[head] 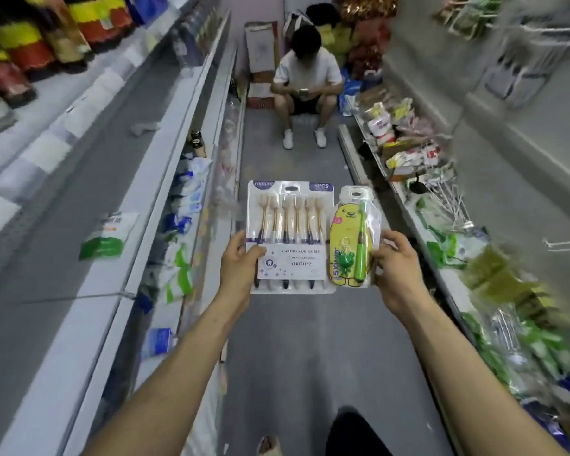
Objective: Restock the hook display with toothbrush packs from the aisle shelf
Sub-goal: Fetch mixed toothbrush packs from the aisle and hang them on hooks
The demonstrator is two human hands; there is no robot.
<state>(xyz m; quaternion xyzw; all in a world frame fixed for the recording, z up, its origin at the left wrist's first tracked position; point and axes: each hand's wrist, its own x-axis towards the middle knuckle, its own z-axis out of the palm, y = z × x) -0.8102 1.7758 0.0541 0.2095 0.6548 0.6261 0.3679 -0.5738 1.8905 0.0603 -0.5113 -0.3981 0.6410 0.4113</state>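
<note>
Two toothbrush packs held upright side by side over the middle of the aisle, faces toward the camera. On the left, a white six-brush blister pack (290, 236) marked 6PCS and YIKOJIFE, "caring for gums" on the card, pale brush heads on goldish necks running into dark handles, hang slot at the top. Right up against its right edge (can't tell if overlapping), a smaller kids' toothbrush pack (344, 238): yellow bear-shaped card, green brush standing upright, little green frog charm low down, clear blister, own hang hole. Room-wise: narrow grey aisle floor (297, 340) below and ahead. White shelf edges (165, 179) close on the left, with blue-and-white and green packets down low. Right-side shelving crowded with green packets, plus wire hooks (448, 200) poking out toward the aisle and a bare hook (566, 243) higher on the grey back panel. Far end taken up by a seated person (305, 83) with boxes and bags stacked behind. Heavy blur on both sides, so not much readable there. Left hand (239, 264) clamped on the six-pack's lower left corner, thumb across the front, fingers behind. Right hand (397, 261) pinching the bear pack's lower right edge the same way, thumb in front. Hands apart with both packs between them, bare forearms stretched forward and angling inward.
</note>
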